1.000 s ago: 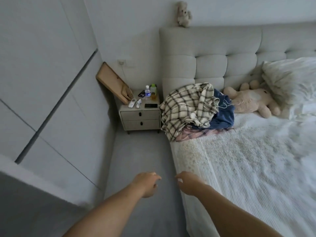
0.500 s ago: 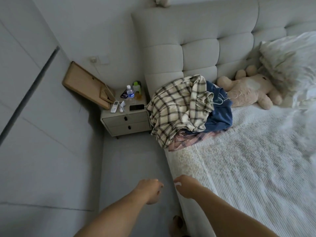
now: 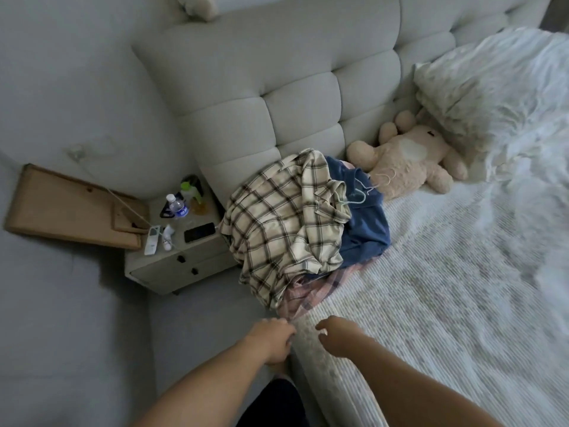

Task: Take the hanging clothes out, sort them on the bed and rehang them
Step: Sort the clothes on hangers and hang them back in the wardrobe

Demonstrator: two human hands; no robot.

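Head view, down over bed (image 3: 431,288)

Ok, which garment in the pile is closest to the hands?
The pink plaid garment at the bottom; its edge reaches toward the left hand, unlike the cream plaid shirt and blue garment behind it.

Two bare forearms, no sleeves; left hand (image 3: 272,340) and right hand (image 3: 338,339) without rings; dark garment below.

Dim, grey light. Pale wall (image 3: 77,72) upper left; grey floor (image 3: 77,349) lower left. Tufted beige headboard (image 3: 308,87) across top centre. Two-drawer nightstand (image 3: 172,269) left of centre, w/ wooden board (image 3: 61,208) leaning beside it at left.
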